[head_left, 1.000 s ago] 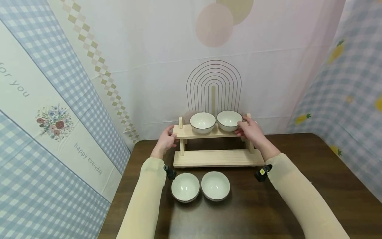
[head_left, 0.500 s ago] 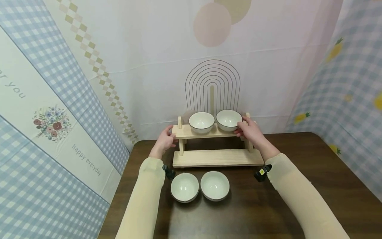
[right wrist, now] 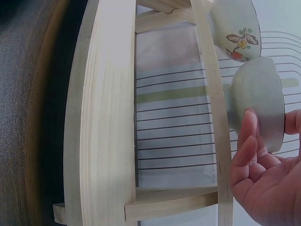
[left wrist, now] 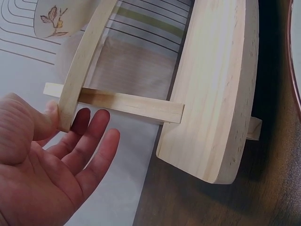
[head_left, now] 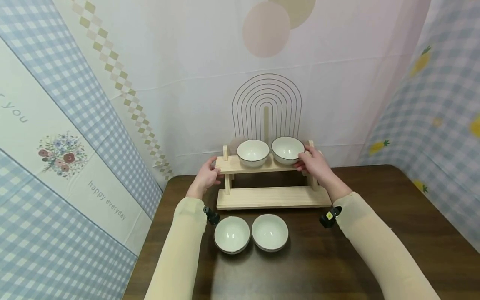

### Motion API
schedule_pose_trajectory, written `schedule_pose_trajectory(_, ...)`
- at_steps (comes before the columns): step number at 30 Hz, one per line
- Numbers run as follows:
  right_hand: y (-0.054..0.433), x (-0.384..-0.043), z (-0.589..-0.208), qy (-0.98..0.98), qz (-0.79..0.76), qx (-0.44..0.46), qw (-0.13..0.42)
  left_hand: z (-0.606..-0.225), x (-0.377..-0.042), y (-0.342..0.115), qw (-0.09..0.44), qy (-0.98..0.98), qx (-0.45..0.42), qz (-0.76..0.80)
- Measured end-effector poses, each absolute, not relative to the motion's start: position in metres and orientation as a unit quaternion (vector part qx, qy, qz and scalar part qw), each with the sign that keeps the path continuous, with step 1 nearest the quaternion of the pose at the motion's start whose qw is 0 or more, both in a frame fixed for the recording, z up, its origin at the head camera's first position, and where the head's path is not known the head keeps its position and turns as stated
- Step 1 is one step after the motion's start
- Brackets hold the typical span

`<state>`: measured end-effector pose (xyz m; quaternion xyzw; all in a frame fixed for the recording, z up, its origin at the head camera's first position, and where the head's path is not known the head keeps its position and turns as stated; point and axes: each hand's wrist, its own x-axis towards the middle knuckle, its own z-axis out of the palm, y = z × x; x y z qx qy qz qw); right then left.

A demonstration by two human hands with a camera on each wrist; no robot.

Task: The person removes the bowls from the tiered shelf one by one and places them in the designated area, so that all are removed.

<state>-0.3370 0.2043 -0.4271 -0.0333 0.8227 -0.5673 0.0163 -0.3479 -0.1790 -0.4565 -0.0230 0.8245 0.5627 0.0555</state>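
A two-tier wooden display stand stands at the back of the table. At the left end of its upper board, my left hand pinches the wood, thumb on top and the other fingers below, as the left wrist view shows. My right hand holds the right-hand white bowl on the upper board, thumb at the rim and fingertips against its outer side. Beside it on the same board sits another white bowl, whose outside shows a leaf-and-fruit print in the right wrist view.
Two more dark-rimmed white bowls, a left one and a right one, sit side by side on the dark brown table in front of the stand. A patterned cloth hangs right behind the stand, with checked cloth at both sides.
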Motion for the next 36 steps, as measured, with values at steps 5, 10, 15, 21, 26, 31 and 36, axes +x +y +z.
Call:
schedule_pose_trajectory(5,0.206,-0.337,-0.429,0.822,-0.569,-0.028,0.010,-0.456,-0.348,-0.178,0.055,0.821,-0.022,0.568)
schedule_pose_trajectory(10,0.208,-0.336,-0.431,0.817,-0.576,-0.028,0.008,-0.455,-0.348,-0.176,0.058,0.817,-0.017,0.574)
schedule_pose_trajectory(15,0.209,-0.335,-0.433,0.818,-0.575,-0.028,0.005,-0.457,-0.349,-0.176,0.058,0.819,-0.017,0.571)
schedule_pose_trajectory(21,0.211,-0.334,-0.437,0.812,-0.583,-0.029,0.002,-0.458,-0.349,-0.176,0.057,0.819,-0.021,0.571)
schedule_pose_trajectory(26,0.213,-0.331,-0.441,0.792,-0.610,-0.024,0.010,-0.458,-0.349,-0.175,0.057,0.818,-0.024,0.572)
schedule_pose_trajectory(31,0.214,-0.327,-0.444,0.776,-0.630,-0.021,0.026,-0.458,-0.350,-0.176,0.058,0.820,-0.030,0.568)
schedule_pose_trajectory(36,0.215,-0.322,-0.447,0.777,-0.629,-0.024,0.021,-0.459,-0.350,-0.176,0.058,0.822,-0.031,0.566)
